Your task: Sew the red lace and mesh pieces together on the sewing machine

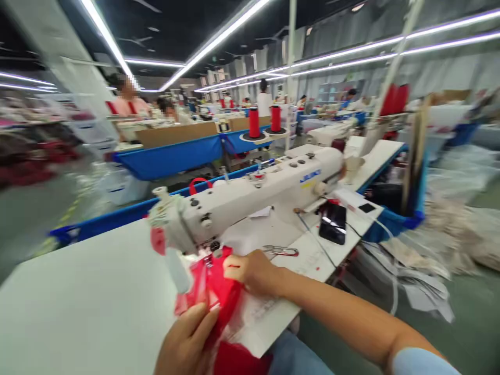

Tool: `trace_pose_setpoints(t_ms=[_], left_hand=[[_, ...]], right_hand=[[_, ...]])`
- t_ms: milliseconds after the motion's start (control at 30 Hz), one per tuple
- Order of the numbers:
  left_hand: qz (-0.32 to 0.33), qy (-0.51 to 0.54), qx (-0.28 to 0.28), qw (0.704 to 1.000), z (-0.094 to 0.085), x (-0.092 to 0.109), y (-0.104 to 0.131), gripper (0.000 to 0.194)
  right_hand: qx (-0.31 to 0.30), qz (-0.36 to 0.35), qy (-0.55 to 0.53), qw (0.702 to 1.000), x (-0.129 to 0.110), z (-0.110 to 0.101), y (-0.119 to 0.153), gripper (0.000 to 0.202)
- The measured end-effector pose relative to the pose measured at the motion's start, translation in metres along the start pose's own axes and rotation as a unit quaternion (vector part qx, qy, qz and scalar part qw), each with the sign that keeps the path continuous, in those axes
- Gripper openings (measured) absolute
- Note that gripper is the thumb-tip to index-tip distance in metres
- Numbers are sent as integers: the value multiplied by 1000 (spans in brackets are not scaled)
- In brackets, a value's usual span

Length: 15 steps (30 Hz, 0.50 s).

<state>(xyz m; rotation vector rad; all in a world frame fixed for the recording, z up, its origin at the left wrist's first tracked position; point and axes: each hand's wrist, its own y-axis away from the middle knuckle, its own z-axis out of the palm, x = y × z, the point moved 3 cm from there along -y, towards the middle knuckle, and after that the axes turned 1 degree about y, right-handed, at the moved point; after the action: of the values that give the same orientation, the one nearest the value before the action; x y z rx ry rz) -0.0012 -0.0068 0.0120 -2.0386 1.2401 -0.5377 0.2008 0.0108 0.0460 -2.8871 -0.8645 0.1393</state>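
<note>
Red fabric lies on the bed of a white sewing machine, under its needle and presser foot. My left hand pinches the near edge of this cloth, thumb and fingers together. On the far right side of the cloth, my right hand has its fingers curled closed on the fabric beside the presser foot. More of the cloth hangs over the table's front edge toward my lap. Thread snips lie on the table just past my right hand.
A black phone rests at the right of the table. Red thread cones stand behind the machine. A blue fabric trough runs beyond it. Several people work at the back. White bags and cloth pile on the right.
</note>
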Motion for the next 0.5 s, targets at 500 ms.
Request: trace_pose_setpoints(t_ms=[500], left_hand=[[-12,-6,29,999,0,33,-16,37]], right_hand=[[53,-123,-68,989,11,19,-4,31]])
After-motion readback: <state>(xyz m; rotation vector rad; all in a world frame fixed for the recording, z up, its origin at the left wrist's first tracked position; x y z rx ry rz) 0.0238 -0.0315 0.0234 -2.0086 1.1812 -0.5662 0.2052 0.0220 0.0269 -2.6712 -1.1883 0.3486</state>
